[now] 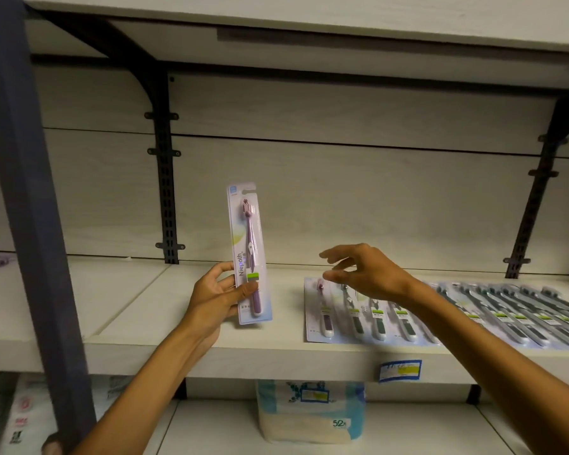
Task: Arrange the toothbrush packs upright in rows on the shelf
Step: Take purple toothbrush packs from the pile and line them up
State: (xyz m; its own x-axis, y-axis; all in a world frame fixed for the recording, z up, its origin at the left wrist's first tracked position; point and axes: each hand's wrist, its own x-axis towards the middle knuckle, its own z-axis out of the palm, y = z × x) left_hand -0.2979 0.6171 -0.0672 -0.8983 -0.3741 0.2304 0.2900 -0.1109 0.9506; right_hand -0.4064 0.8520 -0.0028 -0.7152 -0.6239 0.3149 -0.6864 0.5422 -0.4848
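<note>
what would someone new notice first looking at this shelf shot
Probably the purple toothbrush pack, held upright by the left hand above the shelf near the middle. Next, the right hand hovers open over a row of toothbrush packs lying flat and overlapping along the shelf's right side.

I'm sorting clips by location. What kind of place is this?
Most likely a shop aisle: a shelf with a price label on its edge, many identical toothbrush packs laid out, and a left hand holding one pack.
</note>
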